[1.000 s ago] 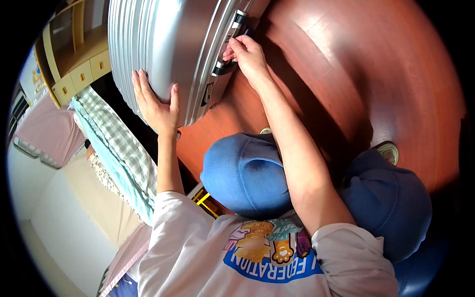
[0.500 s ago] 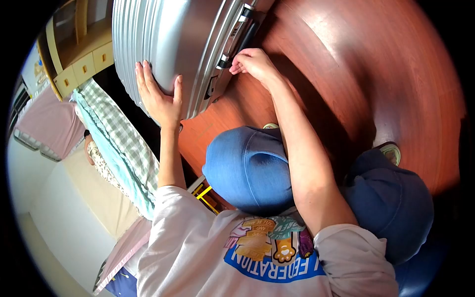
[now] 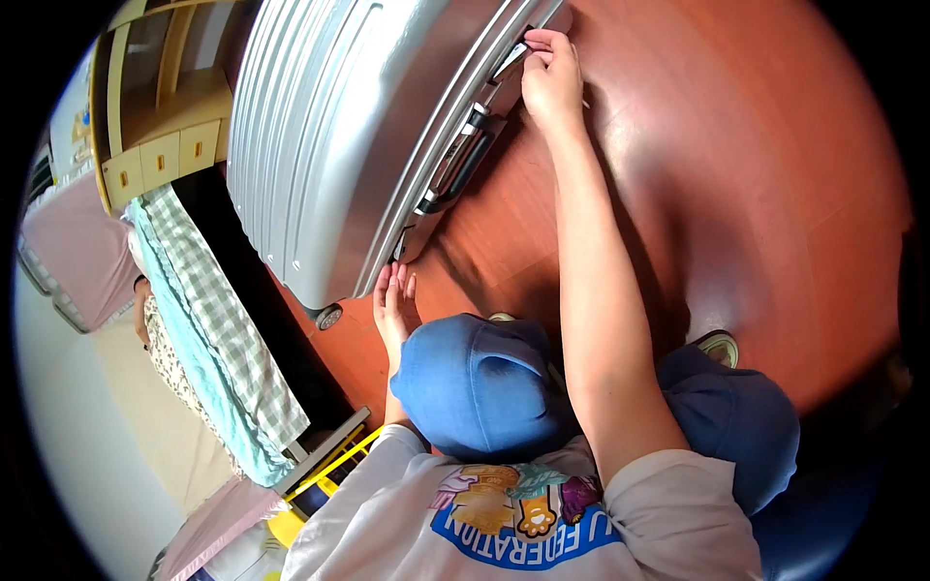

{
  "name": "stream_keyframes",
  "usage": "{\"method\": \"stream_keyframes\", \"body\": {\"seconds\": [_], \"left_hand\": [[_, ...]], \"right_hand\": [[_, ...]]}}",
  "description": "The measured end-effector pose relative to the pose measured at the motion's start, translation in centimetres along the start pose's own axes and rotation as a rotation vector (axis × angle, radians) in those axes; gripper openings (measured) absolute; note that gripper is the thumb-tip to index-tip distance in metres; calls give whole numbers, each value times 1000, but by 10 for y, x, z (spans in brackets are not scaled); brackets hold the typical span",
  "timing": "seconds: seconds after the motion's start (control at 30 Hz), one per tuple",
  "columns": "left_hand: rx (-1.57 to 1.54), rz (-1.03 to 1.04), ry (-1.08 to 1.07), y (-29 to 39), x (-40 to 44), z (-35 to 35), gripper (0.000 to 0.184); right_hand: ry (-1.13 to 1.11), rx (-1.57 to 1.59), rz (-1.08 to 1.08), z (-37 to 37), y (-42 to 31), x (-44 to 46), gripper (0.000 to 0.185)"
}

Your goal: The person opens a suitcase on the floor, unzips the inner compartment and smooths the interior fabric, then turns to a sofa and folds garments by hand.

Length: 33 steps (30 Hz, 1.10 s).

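Nearest, a denim-covered knee [image 3: 475, 392] sits just short of the suitcase's [image 3: 329, 145] near corner, partly hiding the left forearm. The left hand [image 3: 392, 310] is at that corner, palm unwrapped and fingers extended, its tips by the near latch [image 3: 400, 242]; whether they touch it cannot be told. It is the closer hand to this end.

The suitcase lies ahead of the body and mostly left of the hands, on the floor [image 3: 775, 174]. Its long axis slants away from the near corner toward the far right, and both hands are along its right-hand edge, one toward each end. Midway between them on that edge is a black handle [image 3: 465, 165]. The right hand [image 3: 554, 87] reaches well past the handle, fingers bent at the far latch [image 3: 511, 61], which it is nearer to; whether they pinch it is unclear.

The suitcase is silvery and glossy, with long ridges over its broad face and a small dark wheel [image 3: 329, 317] at the near corner. Past its left side are a checked cloth [image 3: 223, 300] and, farther off, pale drawers [image 3: 160, 163].
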<state>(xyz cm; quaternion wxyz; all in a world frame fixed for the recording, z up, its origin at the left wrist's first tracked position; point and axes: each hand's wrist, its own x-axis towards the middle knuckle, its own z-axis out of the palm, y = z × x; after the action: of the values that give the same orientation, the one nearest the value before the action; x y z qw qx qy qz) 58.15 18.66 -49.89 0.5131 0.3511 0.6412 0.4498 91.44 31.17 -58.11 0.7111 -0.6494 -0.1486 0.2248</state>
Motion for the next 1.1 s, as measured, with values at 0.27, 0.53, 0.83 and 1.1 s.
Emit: {"method": "stream_keyframes", "body": {"seconds": [0.27,0.53,0.83,1.1], "left_hand": [[-284,-193,26,-2,4,10,50],[-155,-151,-44,-9,-1,9,56],[-144,-146,-41,-11,-3,9,56],[-141,-138,-56,-14,-8,12,63]], "right_hand": [[-118,-11,-10,-7,15,5,31],[-184,276,186,-13,2,-13,47],[-244,168,186,-20,-11,-15,44],[-220,190,158,-15,-2,-16,49]]}}
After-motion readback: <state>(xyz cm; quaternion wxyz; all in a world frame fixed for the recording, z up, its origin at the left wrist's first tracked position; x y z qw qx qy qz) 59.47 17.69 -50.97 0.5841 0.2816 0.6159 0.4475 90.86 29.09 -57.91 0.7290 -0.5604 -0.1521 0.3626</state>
